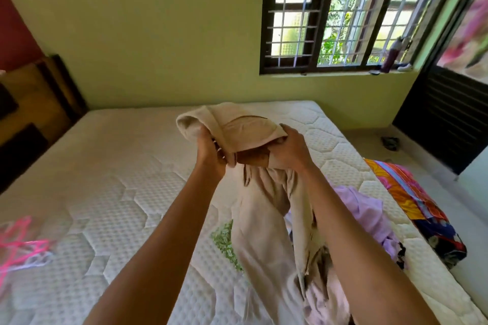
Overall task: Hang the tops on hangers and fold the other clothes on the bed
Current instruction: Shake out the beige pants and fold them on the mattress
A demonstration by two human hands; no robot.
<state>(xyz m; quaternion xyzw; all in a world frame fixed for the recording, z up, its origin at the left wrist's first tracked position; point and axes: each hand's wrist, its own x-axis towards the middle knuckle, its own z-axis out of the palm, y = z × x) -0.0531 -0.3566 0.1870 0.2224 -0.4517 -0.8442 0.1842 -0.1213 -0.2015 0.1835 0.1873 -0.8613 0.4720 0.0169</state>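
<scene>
Both hands hold up beige pants (264, 208) over the middle of the bed (118, 166). The left hand (211, 150) has its grip tight on the waist at 9 o'clock. The right hand (289, 149) grabs it at 3 o'clock. The legs hang down. Pink hangers (18, 243) lie at 8 o'clock. Purple clothes (367, 214) lie at 4 o'clock.

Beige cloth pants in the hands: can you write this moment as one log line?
left hand: grips beige cloth pants | right hand: grips pants | pants: lifted over white quilted mattress | pink plastic hangers: untouched
</scene>
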